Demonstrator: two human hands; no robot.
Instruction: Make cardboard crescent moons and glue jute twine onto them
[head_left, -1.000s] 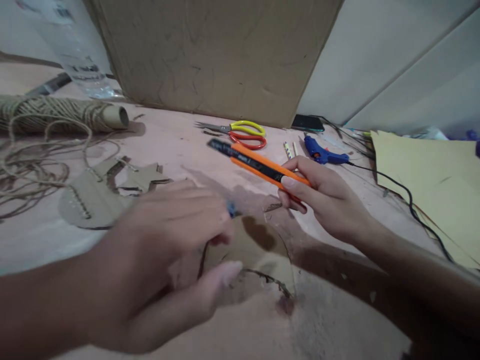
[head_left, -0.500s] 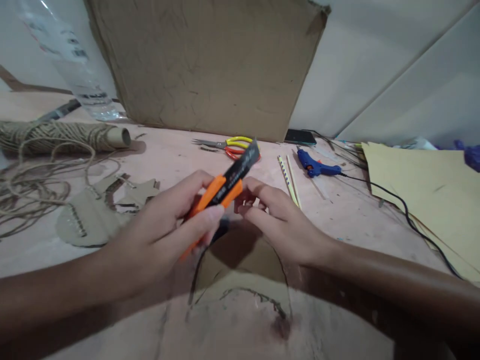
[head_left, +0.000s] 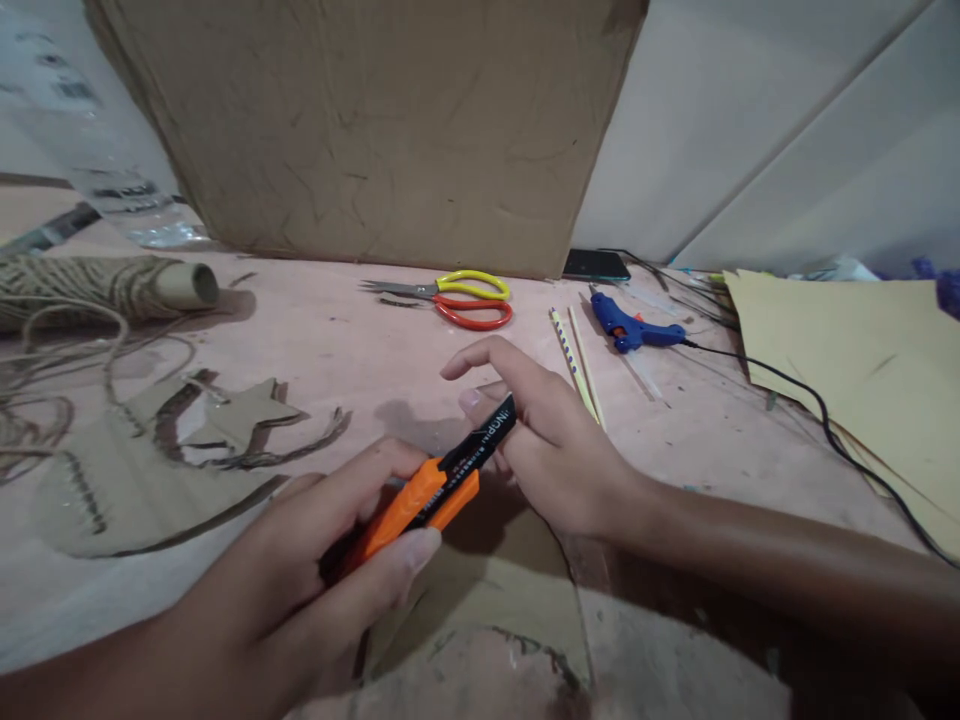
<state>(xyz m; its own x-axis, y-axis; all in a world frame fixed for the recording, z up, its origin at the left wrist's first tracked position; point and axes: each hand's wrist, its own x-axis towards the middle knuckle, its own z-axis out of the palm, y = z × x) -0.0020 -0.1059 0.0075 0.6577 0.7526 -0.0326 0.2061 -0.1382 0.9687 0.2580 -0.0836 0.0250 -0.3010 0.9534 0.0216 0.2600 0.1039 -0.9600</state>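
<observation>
My left hand [head_left: 330,560] is closed around an orange utility knife [head_left: 416,510], its black blade slanting up to the right. The blade's tip overlaps my right hand [head_left: 547,440] in the view; whether they touch I cannot tell. My right hand is open, its index finger bent outward and apart from the thumb, while the other fingers are partly hidden. Under both hands lies a curved cardboard piece [head_left: 517,580] with a dark, rough lower edge. Left of my left hand are a cardboard crescent [head_left: 142,490] and a cardboard star [head_left: 240,415].
Scissors [head_left: 469,300] lie before an upright cardboard sheet [head_left: 375,130]. To the right are thin sticks [head_left: 576,365], a blue glue gun [head_left: 634,325] with its cord, a phone [head_left: 596,265] and yellowish paper [head_left: 847,350]. A twine roll [head_left: 105,285] and plastic bottle [head_left: 112,180] stand left.
The utility knife has come lower, with its tip now in front of my right hand. My right fingers have spread from a curled pose. The whole view has shifted somewhat.
</observation>
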